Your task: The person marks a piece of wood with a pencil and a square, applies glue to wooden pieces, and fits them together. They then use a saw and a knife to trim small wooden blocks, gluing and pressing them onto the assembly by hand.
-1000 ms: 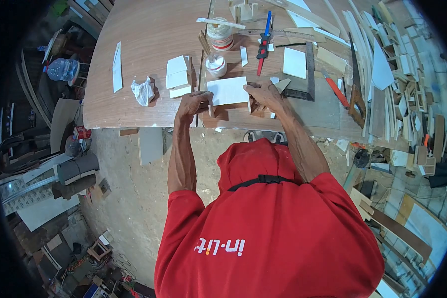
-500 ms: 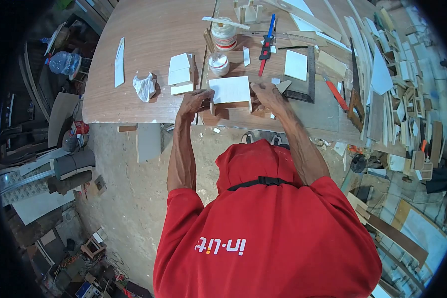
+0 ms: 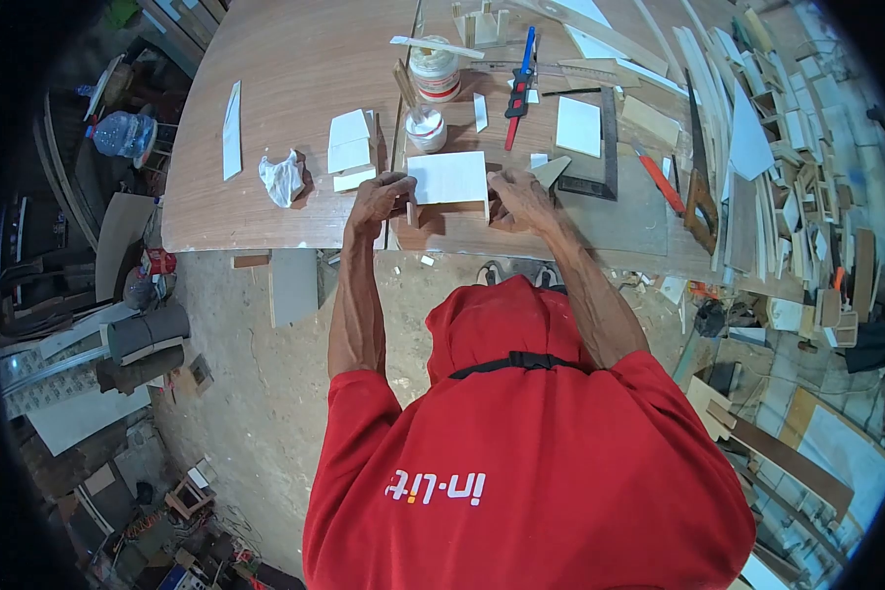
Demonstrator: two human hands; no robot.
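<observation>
A small white-topped wooden piece (image 3: pixel 447 178) stands on the table on thin upright sides. My left hand (image 3: pixel 382 200) is closed on its left side, fingers bent at the edge. On the opposite side my right hand (image 3: pixel 517 200) grips the right upright, its fingertips partly hidden. Just beyond the piece is a small open jar (image 3: pixel 426 130) with sticks in it, and behind that a larger tub (image 3: pixel 435 77) with a white strip across its top. White panels (image 3: pixel 351 143) lie left of the piece.
On the wooden table (image 3: pixel 305 88) are a crumpled white cloth (image 3: pixel 282 179), a red-blue clamp-like tool (image 3: pixel 521 88), a metal square (image 3: pixel 609 147), a red-handled cutter (image 3: pixel 659 182) and a handsaw (image 3: pixel 700 211). Long wood strips (image 3: pixel 747 128) pile up at the right.
The view has shifted slightly, so the table items appear a little to the left. Both hands remain at the sides of the white-topped piece.
</observation>
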